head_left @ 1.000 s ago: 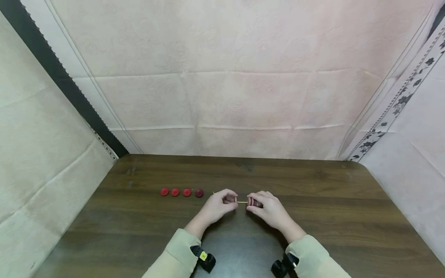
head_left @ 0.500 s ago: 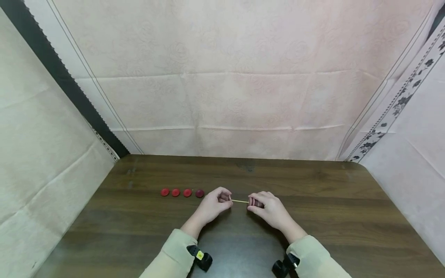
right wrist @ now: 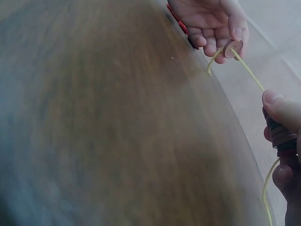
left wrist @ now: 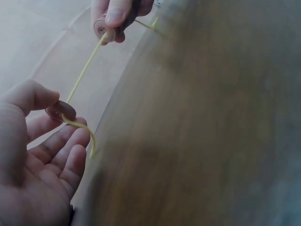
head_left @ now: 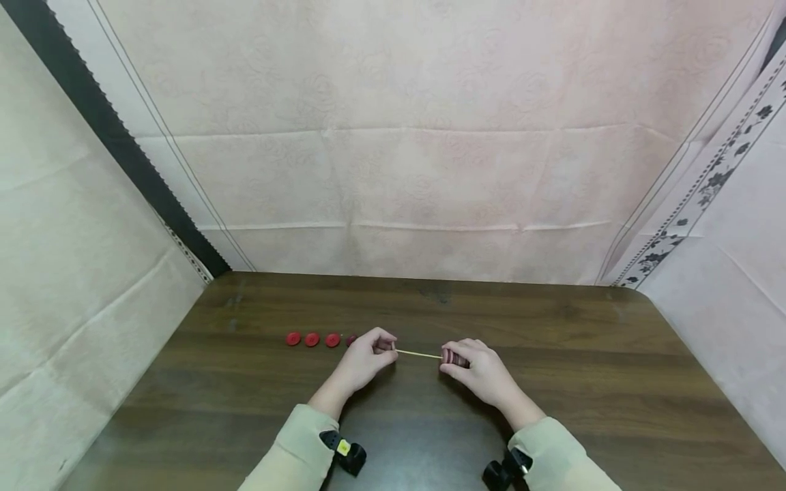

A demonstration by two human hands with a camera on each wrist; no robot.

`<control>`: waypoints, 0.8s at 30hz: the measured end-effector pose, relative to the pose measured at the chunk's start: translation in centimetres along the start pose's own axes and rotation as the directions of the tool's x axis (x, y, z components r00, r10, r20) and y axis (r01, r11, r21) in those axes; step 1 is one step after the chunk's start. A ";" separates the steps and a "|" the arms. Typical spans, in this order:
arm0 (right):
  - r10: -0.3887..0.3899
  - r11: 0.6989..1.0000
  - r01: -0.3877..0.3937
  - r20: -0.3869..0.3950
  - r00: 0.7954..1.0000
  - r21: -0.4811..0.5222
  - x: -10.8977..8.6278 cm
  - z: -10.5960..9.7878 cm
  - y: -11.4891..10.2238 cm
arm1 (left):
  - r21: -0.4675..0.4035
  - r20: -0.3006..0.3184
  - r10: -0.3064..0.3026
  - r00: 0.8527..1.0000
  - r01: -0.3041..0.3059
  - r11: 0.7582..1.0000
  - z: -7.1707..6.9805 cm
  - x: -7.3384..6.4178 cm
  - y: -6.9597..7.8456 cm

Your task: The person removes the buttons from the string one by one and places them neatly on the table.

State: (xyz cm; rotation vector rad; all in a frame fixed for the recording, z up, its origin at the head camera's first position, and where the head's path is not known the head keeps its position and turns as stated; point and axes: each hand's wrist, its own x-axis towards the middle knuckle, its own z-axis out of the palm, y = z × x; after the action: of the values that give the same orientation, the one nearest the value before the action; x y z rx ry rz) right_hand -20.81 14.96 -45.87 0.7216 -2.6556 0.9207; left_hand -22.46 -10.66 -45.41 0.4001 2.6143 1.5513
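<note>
A pinkish-brown button is pinched between the thumb and fingers of my left hand. A yellow string passes through it, and a short loose tail hangs below. The string runs taut to a stack of buttons, several in red, pink and brown, threaded close together. My right hand grips this stack between thumb and fingers and partly hides it. Beyond the stack, the string's other end trails loose. Both hands are close over the wooden table.
Three red buttons lie in a row on the table, left of my left hand. A darker red button ends the row, partly covered by that hand. Pale cloth hangs behind the table and at both sides.
My left hand has moved left with the pinched button, so the bare string between the hands is longer. It now overlaps the dark red button. The right hand has barely moved.
</note>
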 end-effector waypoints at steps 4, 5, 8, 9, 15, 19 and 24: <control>0.008 1.000 -0.008 0.007 1.000 0.003 0.0 0.0 0.0 | -0.005 -0.017 0.001 1.000 -0.001 1.000 -0.4 -0.1 -0.3; 0.010 1.000 -0.010 0.008 1.000 0.002 0.0 0.0 0.0 | -0.005 -0.019 0.001 1.000 -0.001 1.000 -0.5 -0.1 -0.4; 0.015 1.000 -0.015 0.010 1.000 0.000 0.0 -0.1 0.0 | -0.005 -0.027 0.000 1.000 0.000 1.000 -0.9 -0.1 -0.6; 0.016 1.000 -0.016 0.010 1.000 0.000 0.0 -0.1 0.0 | -0.005 -0.030 -0.003 1.000 0.003 1.000 -1.0 -0.1 -0.7; 0.033 0.999 -0.033 0.017 0.999 0.003 0.0 -0.1 0.1 | -0.024 -0.045 -0.026 0.999 0.025 0.999 -1.7 -0.3 -1.1; 0.045 0.999 -0.045 0.023 0.999 0.003 0.0 -0.1 0.1 | -0.024 -0.064 -0.030 0.997 0.029 0.999 -2.1 -0.4 -1.5; 0.052 0.999 -0.052 0.030 0.998 0.005 0.0 -0.1 0.1 | -0.012 -0.087 -0.046 0.995 0.045 0.999 -2.6 -0.5 -1.8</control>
State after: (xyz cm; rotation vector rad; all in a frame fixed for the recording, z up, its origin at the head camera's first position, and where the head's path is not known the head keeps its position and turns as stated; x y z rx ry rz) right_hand -20.86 15.13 -45.87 0.6755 -2.7107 0.9381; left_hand -22.77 -13.81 -45.74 0.2759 2.6582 1.6025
